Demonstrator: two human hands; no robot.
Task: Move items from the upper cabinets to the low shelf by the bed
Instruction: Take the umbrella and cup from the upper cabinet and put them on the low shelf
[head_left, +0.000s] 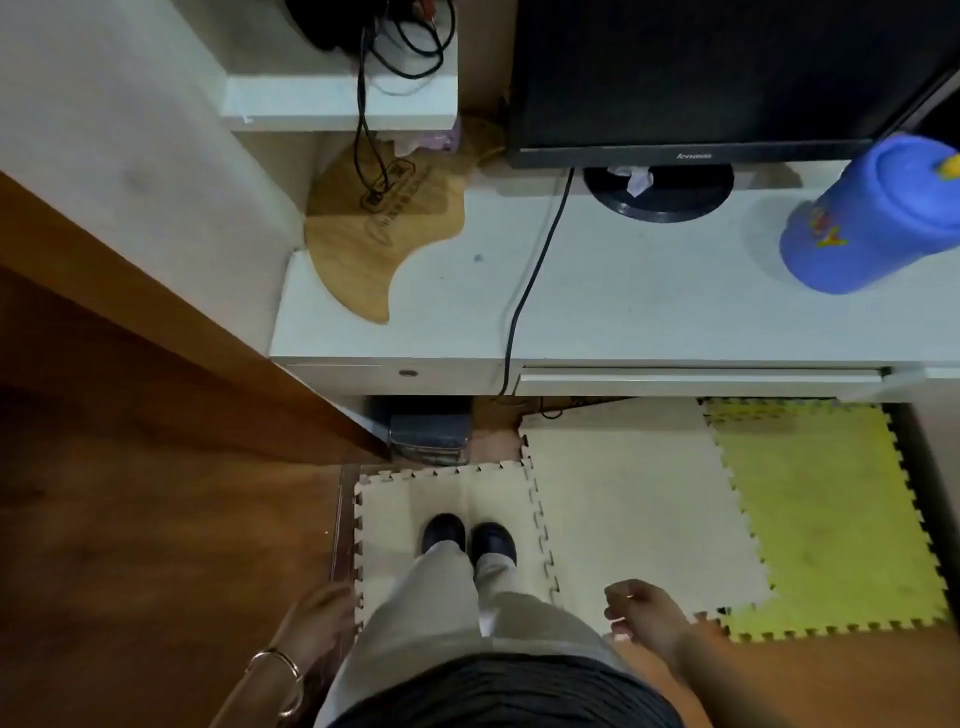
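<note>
I look straight down at my feet on cream foam floor tiles (613, 499). My left hand (317, 621) hangs beside my left hip, a bangle on the wrist, blurred and holding nothing. My right hand (644, 616) hangs low on the right with fingers loosely curled and empty. A blue plastic cup (872, 213) with a lid and a cartoon print stands at the right end of the white desk top (649, 306). No upper cabinet or low shelf by a bed is in view.
A black monitor (701, 78) stands on the desk, its cable (524, 296) running over the front edge. A wooden board (374, 228) lies at the desk's left corner. A brown wooden surface (130, 415) fills the left. A yellow-green foam tile (821, 519) lies on the right.
</note>
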